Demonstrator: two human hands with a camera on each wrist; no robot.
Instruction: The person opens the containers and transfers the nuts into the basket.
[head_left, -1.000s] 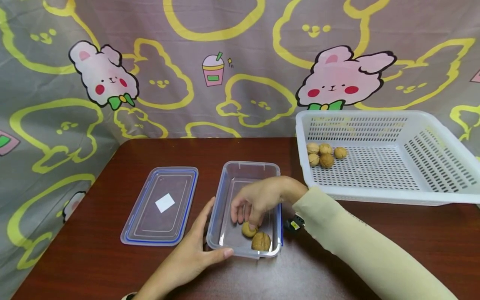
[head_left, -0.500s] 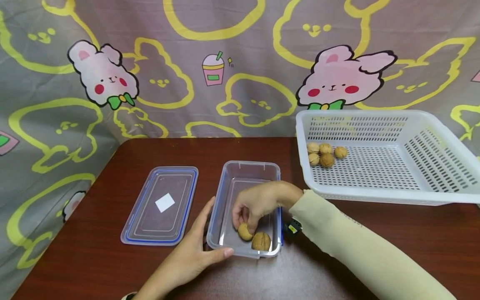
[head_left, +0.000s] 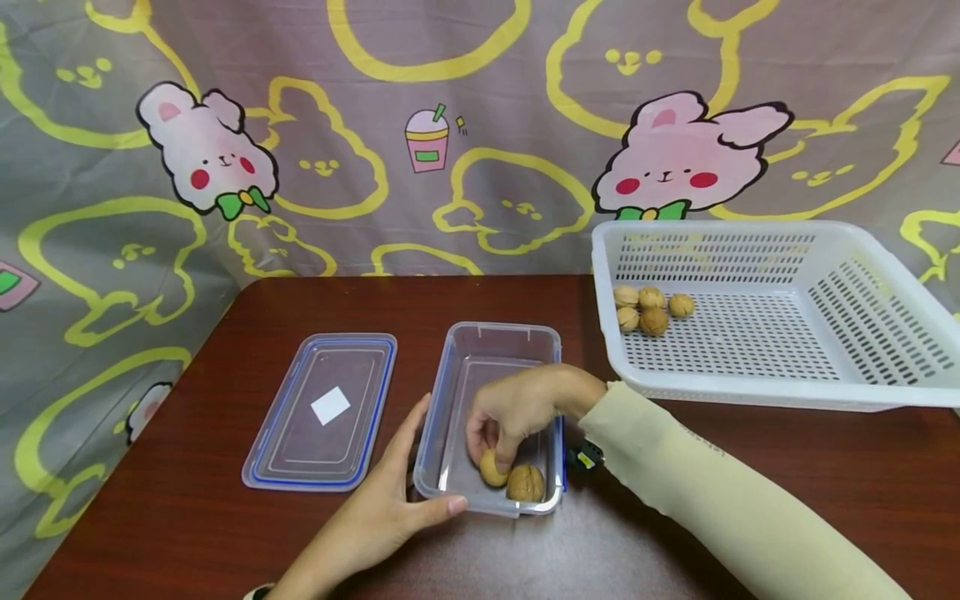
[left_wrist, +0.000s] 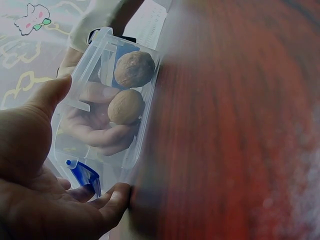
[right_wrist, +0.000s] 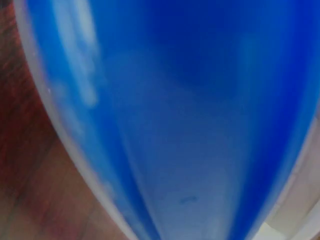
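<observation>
In the head view a clear plastic food container stands on the table. My left hand grips its near left corner, thumb at the near rim and fingers along the left side. Reaching inside from the right, my right hand pinches a walnut low in the near end. A second, darker walnut lies right beside it. Through the clear wall, the left wrist view shows the held walnut at the right fingertips. A blue clip hangs by the left fingers. Blurred blue plastic fills the right wrist view.
A clear lid with a blue seal and a white square label lies left of the container. At the back right stands a white perforated basket, several walnuts in its left end. A patterned curtain hangs behind the table.
My right hand has shifted slightly down toward the near end, moving and turning the pinched walnut. The darker walnut has edged a little right. My left hand stays in place.
</observation>
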